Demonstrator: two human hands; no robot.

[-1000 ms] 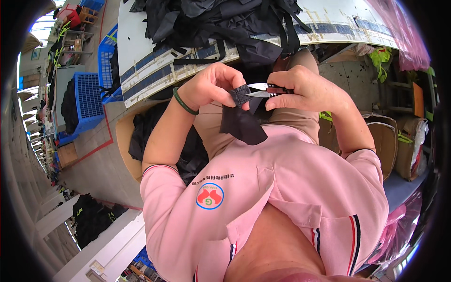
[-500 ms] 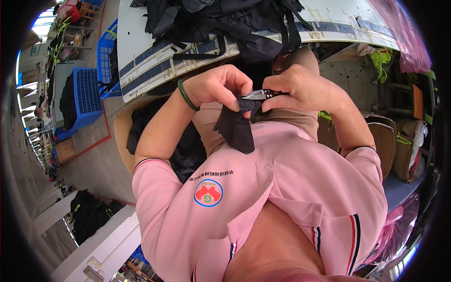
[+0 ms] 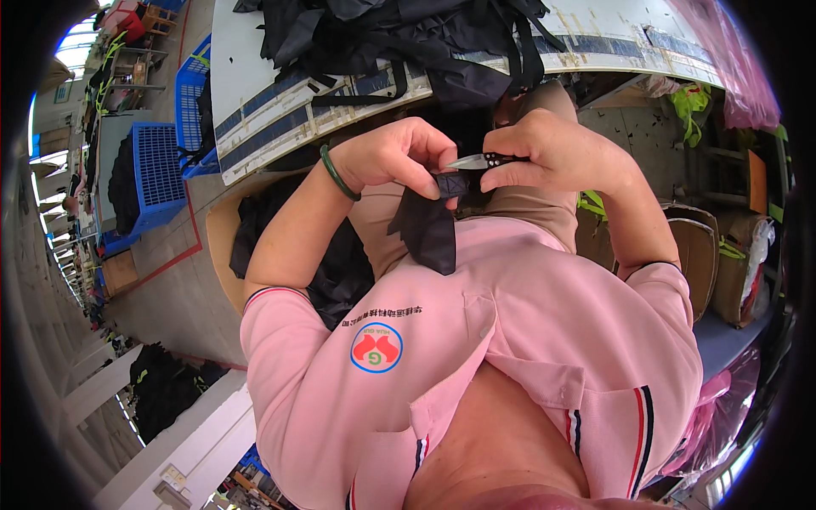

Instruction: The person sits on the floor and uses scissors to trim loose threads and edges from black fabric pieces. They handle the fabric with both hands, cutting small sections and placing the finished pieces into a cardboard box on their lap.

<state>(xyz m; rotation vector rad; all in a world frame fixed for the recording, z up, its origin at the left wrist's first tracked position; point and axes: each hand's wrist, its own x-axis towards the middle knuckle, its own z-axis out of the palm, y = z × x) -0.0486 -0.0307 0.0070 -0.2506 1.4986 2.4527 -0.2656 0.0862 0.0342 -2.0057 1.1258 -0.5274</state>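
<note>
Snips [image 3: 472, 161] have moved up and slightly rightward over the last half second: their blades then lay across the stitched end [image 3: 450, 184] of the black cloth [image 3: 429, 234] and now lie just above it. Cloth position is nearly unchanged over the same interval.

Condition of the hands: the left hand [image 3: 399, 157] pinches the cloth at its stitched end between thumb and fingers; the right hand [image 3: 552, 157] grips the snips between thumb and curled fingers. Blades show as one pointed shape, tip close to the left fingers — whether fully closed cannot be confirmed. Below the left hand, the cloth hangs loose in front of the pink shirt [image 3: 527, 263]. A dark green bangle [image 3: 338, 174] is worn on the left wrist.

Beyond the hands, a heap of black fabric [image 3: 365, 42] lies on the white desk [image 3: 242, 81], with pieces and straps drooping over the near edge. To the person's left, a cardboard box [image 3: 223, 238] holds more black material [image 3: 344, 285]; farther left stands a blue crate [image 3: 160, 166]. Pink plastic sheeting [image 3: 739, 68] hangs at the desk's right end.
</note>
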